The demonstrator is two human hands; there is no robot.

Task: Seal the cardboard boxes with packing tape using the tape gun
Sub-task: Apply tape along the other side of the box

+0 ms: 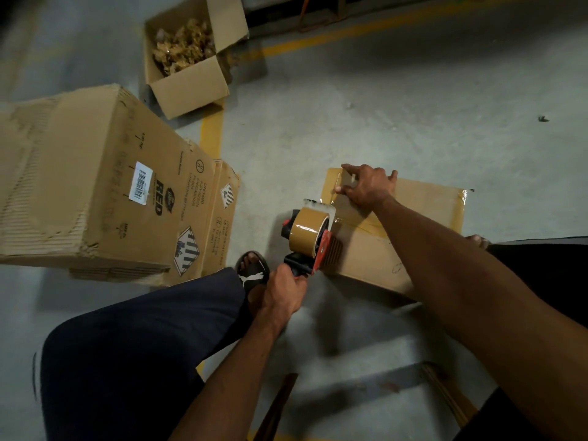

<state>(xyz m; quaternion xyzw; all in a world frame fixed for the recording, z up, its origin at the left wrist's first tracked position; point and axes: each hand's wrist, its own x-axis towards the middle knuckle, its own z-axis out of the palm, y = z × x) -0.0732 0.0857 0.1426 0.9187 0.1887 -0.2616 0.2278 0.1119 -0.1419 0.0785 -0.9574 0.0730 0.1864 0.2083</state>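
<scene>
Over at the left edge of the floor (397,100) a big printed box (95,186) is lying on its side, with an open box (187,58) of crumpled brown filler behind it near the yellow line. Neither one looks taped yet.

Moving right, the tape gun (310,240) is held by the left hand (284,292), fingers wrapped tight round the black handle, which is really the only sensible spot to grab it. It's set against the near-left corner of the small flat box (391,224), roll of brown tape on top.

The right hand (366,186) is laid flat on the box's far-left corner, fingers spread, pressing the tape down. Probably a light, thin-walled box, so it'd slide if it weren't pinned. The tape's shiny and clingy, so wrinkles are likely.
</scene>
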